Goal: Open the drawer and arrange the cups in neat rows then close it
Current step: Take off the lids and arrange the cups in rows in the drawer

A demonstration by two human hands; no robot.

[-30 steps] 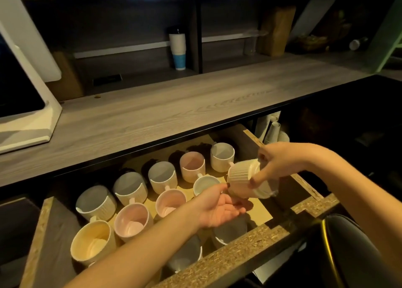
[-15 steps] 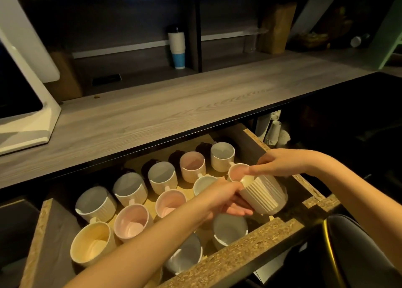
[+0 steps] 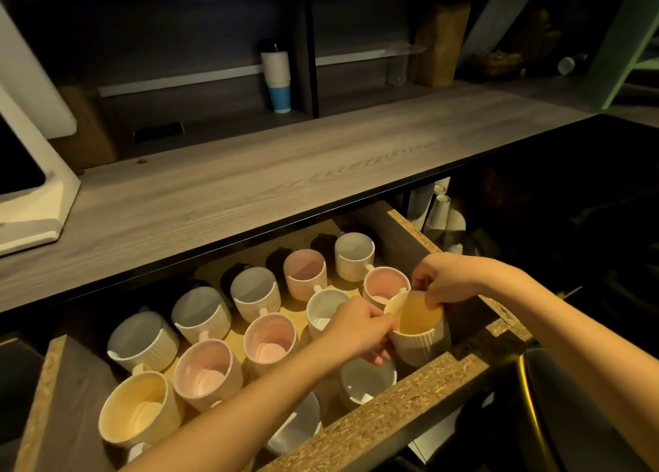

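Arranging step in hand. My right hand [image 3: 447, 282] pinches the rim of the yellow-lined cup [image 3: 418, 329]; my left hand [image 3: 360, 330] has its grip closed on the cup's side. The cup stands upright at the open drawer [image 3: 399, 398]'s front right corner. Next: seat it square with the neighbouring rows. Ribbed ceramic; raw chipboard drawer edge.

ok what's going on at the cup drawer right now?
A person is sorting ribbed cups in the open drawer. Both hands are on one yellow-lined cup at the drawer's near right corner: the right hand pinches its far rim, the left hand grips its near side. It is upright, just in front of a pink-lined cup. The other cups stand in rough diagonal rows. The drawer is not yet closed.
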